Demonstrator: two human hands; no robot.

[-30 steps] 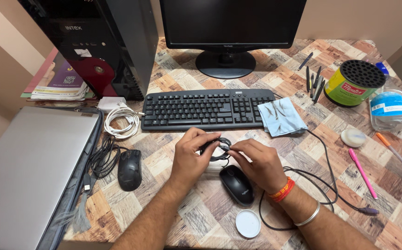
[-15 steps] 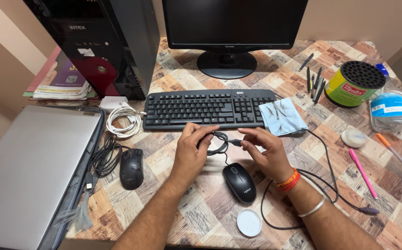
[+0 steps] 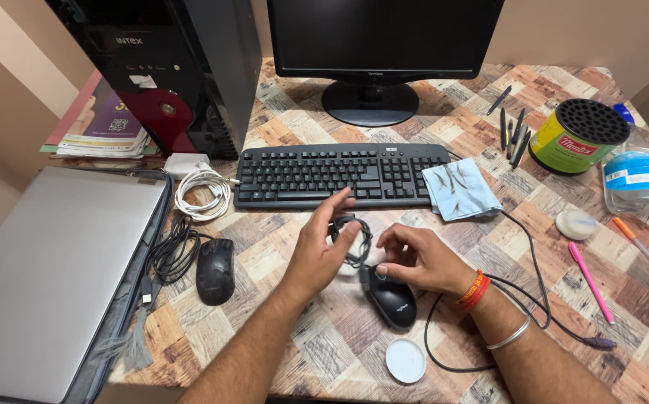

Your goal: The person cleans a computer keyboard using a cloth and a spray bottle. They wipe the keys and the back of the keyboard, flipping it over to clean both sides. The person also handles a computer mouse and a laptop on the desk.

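The left hand (image 3: 323, 251) is held with the fingers spread and slightly curled, the fingertips touching or just beside a small coiled bundle of thin black cable (image 3: 352, 238); whether the coil is actually pinched cannot be told, as the palm hides part of it. The right hand (image 3: 414, 258) is cupped narrow, its fingertips set down on the front edge of a black wired computer mouse of smooth rounded plastic (image 3: 392, 298), which lies on the patchwork wood-pattern table top (image 3: 287, 352) just in front of both hands. The coil sits between the two hands, just ahead of the mouse and near the front edge of a black full-size keyboard (image 3: 339, 175). The cable is judged light, limp and springy: loops are likely to slacken if released, so it is best taken across the whole bundle. The mouse is judged light, rigid and somewhat slick on its shell; the sides are the firmer place to grip. Further out are noted a pale blue cloth (image 3: 460, 190) at the right end of the keyboard, a second black mouse (image 3: 214, 270) to the left, a white round lid (image 3: 405, 360) near the table edge, and a pink pen (image 3: 588, 280) to the right.
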